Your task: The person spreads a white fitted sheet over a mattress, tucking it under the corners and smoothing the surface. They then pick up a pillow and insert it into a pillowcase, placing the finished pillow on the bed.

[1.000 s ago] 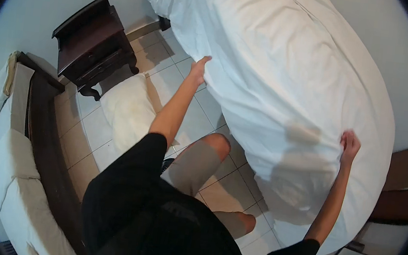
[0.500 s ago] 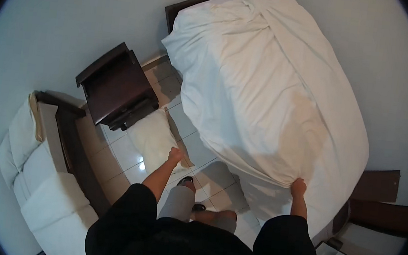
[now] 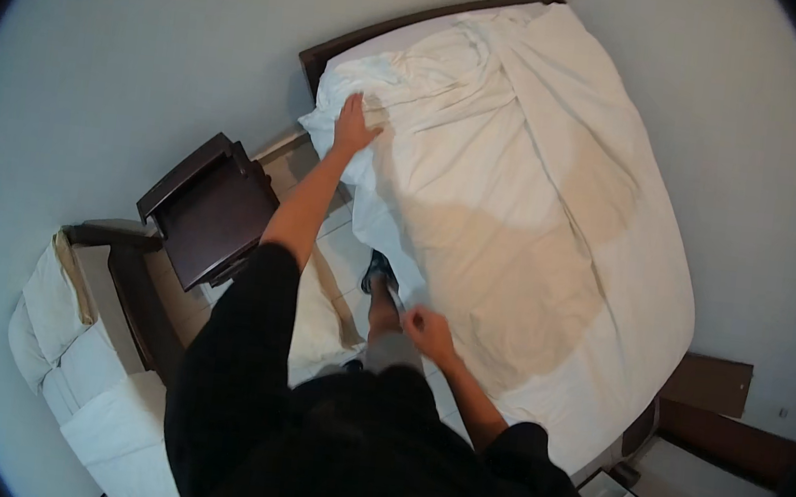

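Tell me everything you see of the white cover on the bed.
The white cover looks like soft cloth, wrinkled and bunched toward the dark headboard, with a lengthwise fold. It drapes down on the left, where the spread left hand and, farther from the headboard, the curled right hand are; contact is unclear.

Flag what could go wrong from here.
The pillow on the floor, near the shoe, might cause a trip. The sheet hangs close to that shoe and could get stepped on. The sheet is also wrinkled near the left hand; pressing there might worsen that.
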### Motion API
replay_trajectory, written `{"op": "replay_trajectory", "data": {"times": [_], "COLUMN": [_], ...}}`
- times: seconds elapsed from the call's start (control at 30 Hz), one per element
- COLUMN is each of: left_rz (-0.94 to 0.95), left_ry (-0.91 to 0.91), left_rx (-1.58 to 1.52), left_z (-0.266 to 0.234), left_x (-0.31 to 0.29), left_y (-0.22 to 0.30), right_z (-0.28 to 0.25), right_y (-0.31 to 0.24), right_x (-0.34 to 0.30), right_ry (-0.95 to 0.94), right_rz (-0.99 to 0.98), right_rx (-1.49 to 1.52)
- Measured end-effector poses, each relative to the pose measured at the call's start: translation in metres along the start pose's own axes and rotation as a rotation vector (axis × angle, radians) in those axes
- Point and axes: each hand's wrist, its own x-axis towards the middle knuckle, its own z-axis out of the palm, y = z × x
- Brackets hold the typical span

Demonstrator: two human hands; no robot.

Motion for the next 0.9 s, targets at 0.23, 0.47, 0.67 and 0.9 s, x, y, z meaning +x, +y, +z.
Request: {"op": "replay_trajectory", "data": {"times": [0.23,0.47,0.67,0.9], "left_rz": [0.057,-0.115,0.017,-0.293], "left_ry": [-0.265,-0.301,0.193,-1.416], "left_rx": [0.421,-0.181,-0.101,-0.895], "left_z": [-0.031,-0.054,-0.061,-0.074], "left_x": [0.085,0.045,0.061,0.045], "left_y": [0.034,0.077,0.07,0.032], "right_z": [-0.108,-0.106,-0.114,-0.189], "right_y": [-0.071,-0.097,-0.122,-0.25], "right_x": [0.29,0.504,0.478,0.372], "right_ry": [0.191,-0.232,-0.531,-0.805], "right_rz": [-0.379,-0.649,-0.733,-0.526], "right_rx": [-0.419,-1.027,-0.814,-0.548]}}
